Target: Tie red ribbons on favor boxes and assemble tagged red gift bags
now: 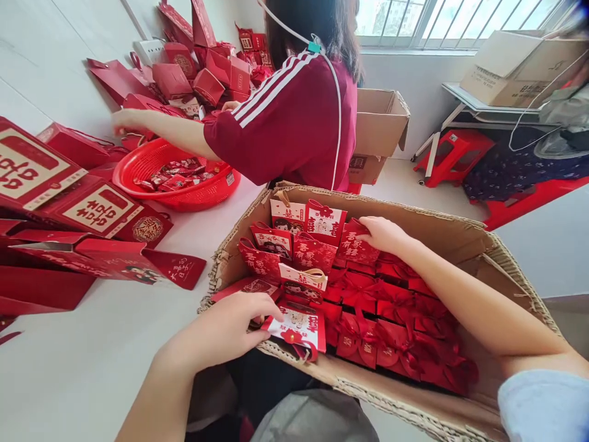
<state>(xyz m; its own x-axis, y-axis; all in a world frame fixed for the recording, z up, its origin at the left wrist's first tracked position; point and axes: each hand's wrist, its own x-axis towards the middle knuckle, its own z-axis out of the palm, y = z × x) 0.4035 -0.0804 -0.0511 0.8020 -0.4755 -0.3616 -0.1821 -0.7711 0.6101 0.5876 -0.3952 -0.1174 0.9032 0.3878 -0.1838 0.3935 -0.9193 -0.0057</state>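
Observation:
Below me is a large cardboard carton (519, 276) holding rows of small red gift boxes. My left hand (239, 322) is at its near left side, thumb and fingers closed on the edge of a red-and-white gift box (301, 331). Towards the far wall, my right hand (384, 235) grips the upper edge of a red gift box (352, 244) with pale lettering. Between the hands stand other boxes, among them a white-topped box (302, 283) with a beige loop. Ribbon-tied red boxes (359, 331) fill the middle and right of the layer.
A co-worker in a maroon shirt (294, 123) reaches over a red plastic basket (184, 197) of small packets. Red gift boxes (110, 209) crowd the left table. Behind are an open carton (380, 120), a red stool (453, 156) and another carton (515, 70).

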